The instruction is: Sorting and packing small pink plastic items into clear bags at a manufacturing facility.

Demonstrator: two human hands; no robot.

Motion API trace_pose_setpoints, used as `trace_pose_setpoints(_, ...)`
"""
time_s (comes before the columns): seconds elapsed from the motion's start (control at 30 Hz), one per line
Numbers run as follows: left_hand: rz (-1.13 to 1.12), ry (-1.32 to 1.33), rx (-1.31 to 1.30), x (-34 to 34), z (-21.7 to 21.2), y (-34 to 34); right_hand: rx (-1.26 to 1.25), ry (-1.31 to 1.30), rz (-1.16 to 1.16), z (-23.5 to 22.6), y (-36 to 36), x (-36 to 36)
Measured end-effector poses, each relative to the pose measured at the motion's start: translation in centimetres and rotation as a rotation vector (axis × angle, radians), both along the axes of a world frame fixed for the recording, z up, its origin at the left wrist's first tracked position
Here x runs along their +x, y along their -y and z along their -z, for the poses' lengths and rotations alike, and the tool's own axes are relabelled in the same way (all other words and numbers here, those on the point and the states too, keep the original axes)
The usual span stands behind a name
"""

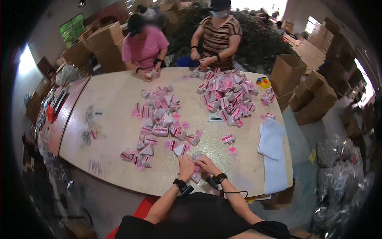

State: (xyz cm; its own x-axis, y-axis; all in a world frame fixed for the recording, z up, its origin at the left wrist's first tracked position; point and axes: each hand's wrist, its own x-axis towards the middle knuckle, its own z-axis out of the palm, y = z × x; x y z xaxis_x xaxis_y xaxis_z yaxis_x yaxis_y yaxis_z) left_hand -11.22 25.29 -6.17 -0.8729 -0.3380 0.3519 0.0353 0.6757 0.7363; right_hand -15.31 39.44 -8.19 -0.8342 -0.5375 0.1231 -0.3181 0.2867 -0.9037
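Observation:
My left hand (186,167) and my right hand (207,165) meet at the near edge of the table (107,131). Both are closed on a small see-through plastic packet (195,176) with pink in it. My fingers partly cover the packet, so its contents cannot be made out. Just beyond my hands lies a loose pile of similar small packets (160,115) with pink and white labels. A single packet (228,138) and a pink tag (232,151) lie to the right of my right hand.
A larger heap of packets (227,93) sits at the far right, near a yellow tape dispenser (263,83). White sheets (271,139) hang over the right edge. Two people work across the table, one in a pink shirt (145,46), one in a striped top (221,34). Cardboard boxes (288,73) stand beyond.

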Motion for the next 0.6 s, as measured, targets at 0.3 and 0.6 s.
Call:
trace_pose_setpoints(0.3,0.104,0.350,0.056,7.0,-7.1,7.0,0.533,0.229,-0.434,-4.3,-2.6,1.3)
trace_pose_setpoints(0.6,1.506,0.835,0.859,11.7,-16.8,11.1,0.519,0.141,-0.365,-5.7,-4.5,-4.1)
